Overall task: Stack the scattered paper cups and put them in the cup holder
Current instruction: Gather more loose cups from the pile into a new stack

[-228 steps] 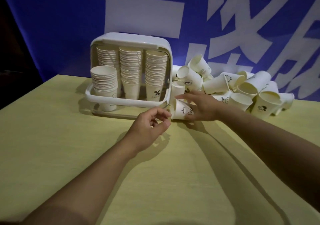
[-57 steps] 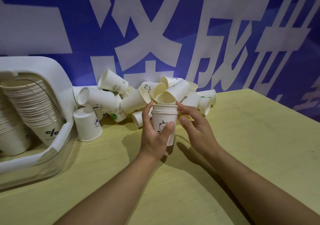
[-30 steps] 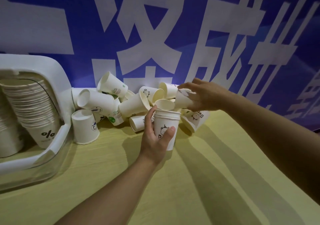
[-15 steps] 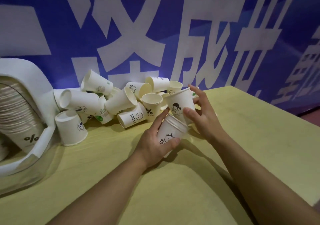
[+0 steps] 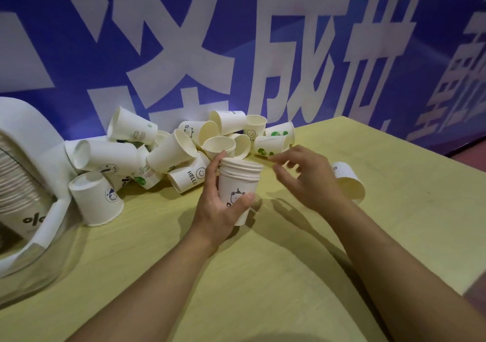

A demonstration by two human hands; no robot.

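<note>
- Paper stack of cups [image 5: 238, 184] at frame centre, left hand [image 5: 219, 205] wrapped round it; stacking step.
- Right hand [image 5: 306, 177] loose, empty; next likely fetches a cup from the pile [image 5: 184, 147].

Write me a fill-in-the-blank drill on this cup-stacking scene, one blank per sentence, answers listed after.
1. The stack of cups is gripped by the ____ hand.
2. The drawing on the stack's outermost cup is a ____.
3. The right hand holds ____.
4. The cup with a smiley lying in the pile reads ____.

Answers: left; bear; nothing; HELLO
</note>
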